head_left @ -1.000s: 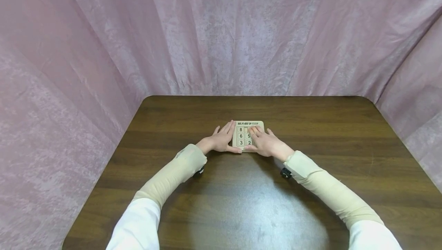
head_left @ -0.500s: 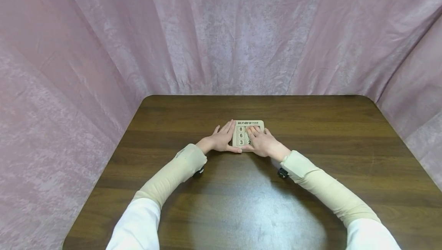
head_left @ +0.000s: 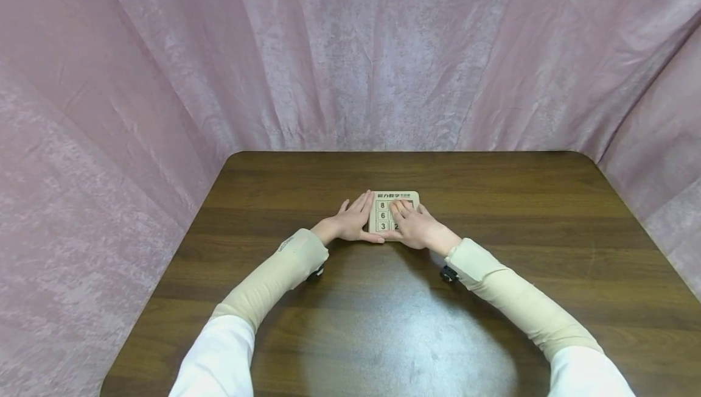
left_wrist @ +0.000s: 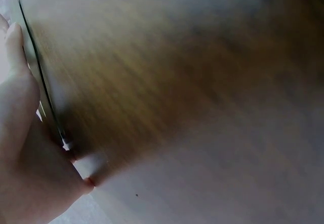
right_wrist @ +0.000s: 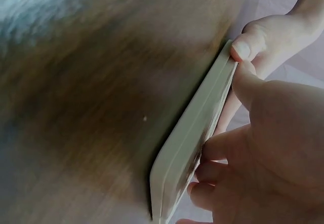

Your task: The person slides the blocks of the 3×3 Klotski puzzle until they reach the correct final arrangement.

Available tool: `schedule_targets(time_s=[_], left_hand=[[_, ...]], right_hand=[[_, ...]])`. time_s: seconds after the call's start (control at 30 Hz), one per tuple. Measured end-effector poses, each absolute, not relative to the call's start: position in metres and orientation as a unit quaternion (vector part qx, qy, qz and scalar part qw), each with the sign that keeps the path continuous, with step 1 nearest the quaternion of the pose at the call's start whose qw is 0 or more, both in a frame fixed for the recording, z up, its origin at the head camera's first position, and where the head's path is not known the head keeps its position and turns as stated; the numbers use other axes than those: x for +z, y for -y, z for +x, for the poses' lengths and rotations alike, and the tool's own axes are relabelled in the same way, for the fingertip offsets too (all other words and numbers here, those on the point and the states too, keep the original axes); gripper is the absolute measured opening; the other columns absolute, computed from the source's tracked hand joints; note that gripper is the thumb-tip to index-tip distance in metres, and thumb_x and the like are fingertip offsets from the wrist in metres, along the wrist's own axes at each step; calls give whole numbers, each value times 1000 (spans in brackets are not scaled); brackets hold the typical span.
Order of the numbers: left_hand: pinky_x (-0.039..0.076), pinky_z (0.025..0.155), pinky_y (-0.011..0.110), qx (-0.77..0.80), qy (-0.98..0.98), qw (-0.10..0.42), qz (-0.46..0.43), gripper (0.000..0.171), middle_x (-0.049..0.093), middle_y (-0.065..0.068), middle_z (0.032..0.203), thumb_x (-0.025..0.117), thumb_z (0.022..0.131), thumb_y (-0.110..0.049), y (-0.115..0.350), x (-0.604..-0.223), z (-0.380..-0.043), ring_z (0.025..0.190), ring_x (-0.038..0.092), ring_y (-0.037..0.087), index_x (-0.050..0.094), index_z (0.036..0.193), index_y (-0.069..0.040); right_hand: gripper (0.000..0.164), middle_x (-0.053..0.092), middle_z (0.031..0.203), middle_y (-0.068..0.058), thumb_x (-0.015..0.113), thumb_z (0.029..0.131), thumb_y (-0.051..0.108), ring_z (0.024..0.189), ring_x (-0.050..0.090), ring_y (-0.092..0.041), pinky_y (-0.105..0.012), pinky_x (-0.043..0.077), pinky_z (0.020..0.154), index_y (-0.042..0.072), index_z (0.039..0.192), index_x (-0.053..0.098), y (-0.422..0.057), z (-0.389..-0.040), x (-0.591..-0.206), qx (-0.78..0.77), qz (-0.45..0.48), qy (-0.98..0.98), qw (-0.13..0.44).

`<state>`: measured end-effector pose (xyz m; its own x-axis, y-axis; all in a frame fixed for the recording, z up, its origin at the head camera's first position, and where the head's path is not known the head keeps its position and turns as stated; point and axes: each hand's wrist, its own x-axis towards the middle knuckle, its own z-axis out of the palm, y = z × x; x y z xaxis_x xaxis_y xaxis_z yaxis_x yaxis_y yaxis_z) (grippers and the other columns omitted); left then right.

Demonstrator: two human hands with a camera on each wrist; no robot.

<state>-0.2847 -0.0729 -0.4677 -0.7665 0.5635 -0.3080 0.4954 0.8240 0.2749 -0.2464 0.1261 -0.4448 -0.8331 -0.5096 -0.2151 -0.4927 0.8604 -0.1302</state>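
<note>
A light wooden number slide puzzle [head_left: 383, 195] lies flat on the brown table, with dark printing along its far edge. Tiles 8, 6 and 3 show down its left column. My left hand [head_left: 350, 221] steadies it, straight fingers along the left edge and thumb at the near left corner. Over the tiles lies my right hand [head_left: 418, 226], its fingertips touching the upper middle ones and hiding most of the middle and right columns. Its thumb rests on the near edge, by the left thumb. From the right wrist, the puzzle's side [right_wrist: 190, 117] appears under bent fingers.
The wood-grain table [head_left: 306, 178] extends all round the puzzle and has rounded far corners. Pink velvet curtains [head_left: 350, 56] hang behind and at both sides. A small black device [head_left: 449, 273] sits under the right wrist.
My right hand has shifted slightly left, its fingertips sliding from the upper right tiles to the upper middle, covering the slot and the 5 seen earlier. The left hand stays put.
</note>
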Motion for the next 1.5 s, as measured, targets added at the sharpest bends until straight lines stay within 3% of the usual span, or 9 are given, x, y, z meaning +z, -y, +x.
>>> schedule_targets(time_s=[0.33, 0.63, 1.5], left_hand=[[4, 120, 55, 91, -935, 188, 287, 118, -14, 14, 163, 55, 85, -69, 73, -470, -285, 152, -7, 24, -16, 153, -5], [5, 120, 55, 77, -938, 191, 280, 118, -17, 11, 162, 53, 84, -72, 73, -470, -286, 152, -8, 23, -18, 153, -7], [7, 119, 57, 93, -932, 210, 280, 120, -13, 16, 162, 59, 83, -68, 70, -461, -288, 152, -6, 26, -14, 153, -3]], right_hand=[[87, 18, 158, -25, 38, 98, 58, 148, 18, -39, -61, 22, 114, -8, 151, 18, -130, -240, -442, -37, -237, -962, 134], [86, 14, 159, -26, 40, 99, 55, 147, 17, -40, -61, 19, 115, -8, 151, 14, -137, -231, -435, -30, -213, -963, 165], [83, 25, 155, -29, 43, 98, 53, 145, 25, -41, -59, 26, 113, -10, 148, 24, -138, -214, -424, -9, -226, -960, 167]])
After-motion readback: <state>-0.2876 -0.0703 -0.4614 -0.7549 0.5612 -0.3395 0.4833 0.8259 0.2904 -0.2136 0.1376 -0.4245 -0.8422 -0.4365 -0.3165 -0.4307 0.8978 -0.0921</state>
